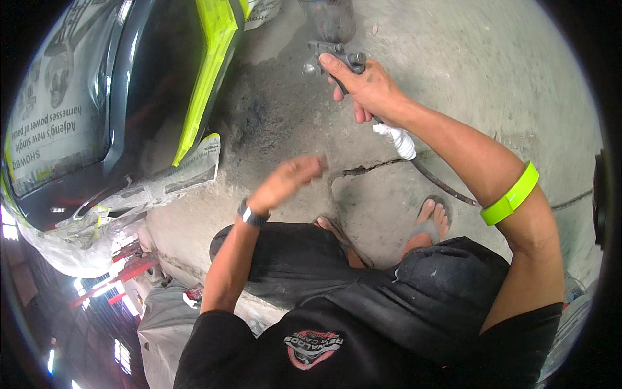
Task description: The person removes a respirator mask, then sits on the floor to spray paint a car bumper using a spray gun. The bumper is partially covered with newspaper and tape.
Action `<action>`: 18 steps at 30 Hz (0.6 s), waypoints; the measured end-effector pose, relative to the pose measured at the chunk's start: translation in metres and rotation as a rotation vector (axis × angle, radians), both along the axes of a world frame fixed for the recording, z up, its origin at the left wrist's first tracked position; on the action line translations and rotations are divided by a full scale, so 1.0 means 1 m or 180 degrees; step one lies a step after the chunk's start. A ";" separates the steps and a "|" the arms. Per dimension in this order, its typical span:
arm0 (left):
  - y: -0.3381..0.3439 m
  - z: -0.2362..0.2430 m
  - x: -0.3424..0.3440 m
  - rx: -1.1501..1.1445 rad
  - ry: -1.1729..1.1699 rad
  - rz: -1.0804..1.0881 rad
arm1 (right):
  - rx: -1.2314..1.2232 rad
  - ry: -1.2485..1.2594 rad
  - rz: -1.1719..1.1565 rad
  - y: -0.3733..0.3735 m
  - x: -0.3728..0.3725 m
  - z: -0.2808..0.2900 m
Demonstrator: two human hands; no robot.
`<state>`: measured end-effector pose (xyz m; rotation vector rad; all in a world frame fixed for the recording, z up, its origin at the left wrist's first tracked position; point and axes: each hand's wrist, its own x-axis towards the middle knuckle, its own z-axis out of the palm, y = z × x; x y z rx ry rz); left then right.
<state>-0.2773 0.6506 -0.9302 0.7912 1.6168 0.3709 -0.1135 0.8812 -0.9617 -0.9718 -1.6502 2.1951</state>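
Observation:
My right hand [363, 87] is closed on a dark metal spray gun [337, 59] at top centre, with a cloudy cup [327, 21] at its top end. A dark hose [439, 179] runs down from the gun, wrapped near the top in white material [395, 137]. My left hand [288, 180] is raised near the middle, its fingers smeared by motion; I see nothing clearly in it. To its upper left is a glossy dark vehicle body [154, 81], masked with fluorescent yellow tape [207, 78] and printed paper [58, 120].
The rough grey concrete floor [492, 65] has a dark stain and a crack [366, 167]. My sandalled feet [424, 230] are below the hands. Plastic sheeting [78, 249] hangs under the panel. At the lower left are red metal bars [133, 271] and a grey covered object [162, 324].

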 end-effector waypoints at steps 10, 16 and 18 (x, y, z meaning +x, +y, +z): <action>-0.051 0.014 0.057 0.0132 0.0866 -0.0941 | 0.0105 -0.0347 0.0040 -0.010 -0.016 0.005; -0.042 -0.006 0.051 0.0724 0.1288 -0.0924 | 0.0332 -0.0378 -0.0183 -0.022 -0.016 0.009; -0.042 -0.008 0.051 0.1038 0.1390 -0.0913 | 0.0378 -0.0369 -0.0117 -0.025 -0.016 0.012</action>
